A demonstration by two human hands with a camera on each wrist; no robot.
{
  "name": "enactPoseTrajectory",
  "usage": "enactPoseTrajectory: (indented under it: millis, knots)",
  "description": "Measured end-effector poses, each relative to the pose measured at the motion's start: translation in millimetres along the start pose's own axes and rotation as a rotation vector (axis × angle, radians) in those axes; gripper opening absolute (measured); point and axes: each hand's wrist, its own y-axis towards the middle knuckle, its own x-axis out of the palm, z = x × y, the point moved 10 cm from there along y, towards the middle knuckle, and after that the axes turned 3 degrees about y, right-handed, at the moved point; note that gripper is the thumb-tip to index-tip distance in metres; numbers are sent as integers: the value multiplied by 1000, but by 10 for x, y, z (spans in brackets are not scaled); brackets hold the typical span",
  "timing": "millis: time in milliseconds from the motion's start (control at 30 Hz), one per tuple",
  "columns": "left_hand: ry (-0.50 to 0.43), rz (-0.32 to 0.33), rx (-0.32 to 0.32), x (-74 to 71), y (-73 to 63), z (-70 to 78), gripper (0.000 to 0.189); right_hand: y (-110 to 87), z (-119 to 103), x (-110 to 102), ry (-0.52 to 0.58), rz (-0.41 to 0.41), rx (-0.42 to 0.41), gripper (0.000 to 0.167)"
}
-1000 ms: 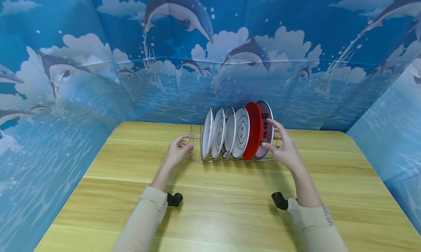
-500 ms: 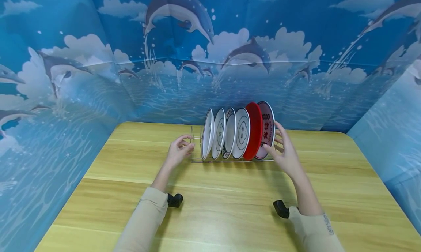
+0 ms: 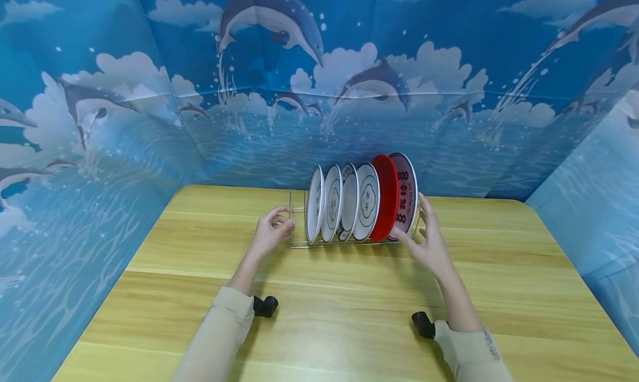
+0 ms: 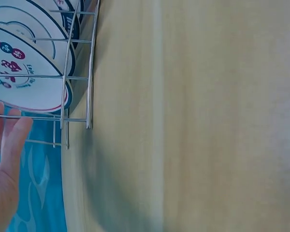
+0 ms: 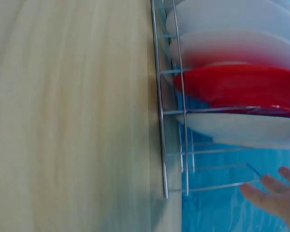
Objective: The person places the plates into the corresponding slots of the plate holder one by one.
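A wire dish rack (image 3: 319,245) holds several plates standing on edge. My left hand (image 3: 269,231) is at the rack's left end, fingers curled and thumb pinching the end wire; the left wrist view shows the fingers (image 4: 9,126) at that wire. My right hand (image 3: 430,243) is spread at the other end, thumb near the lower edge of the pink-looking plate with dark characters (image 3: 403,196), fingers beside the end wire. In the right wrist view its fingers (image 5: 268,193) are loosely extended near the wire. Beside that plate stands a red plate (image 3: 384,196).
White plates with dark rims (image 3: 366,202) fill the rack's left part. Behind the wooden table (image 3: 319,326) hangs a blue dolphin backdrop (image 3: 249,127), close to the rack. Black wrist devices (image 3: 265,306) sit at the sleeves.
My right hand has moved down and back toward me along the rightmost plate, its fingers coming off the plate's face. My left hand stays at the rack's left end. The plates have barely moved.
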Motion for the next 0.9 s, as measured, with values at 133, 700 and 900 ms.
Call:
enactPoseTrajectory:
  millis: [133, 700, 900]
  knots:
    - [13, -34, 1, 80, -99, -3, 32, 80, 63, -21, 20, -40, 2, 89]
    - [-13, -166, 60, 570, -602, 80, 35, 369, 305, -150, 137, -118, 3, 88]
    - [314, -40, 256, 287, -550, 376, 34, 224, -103, -236, 26, 61, -78, 82]
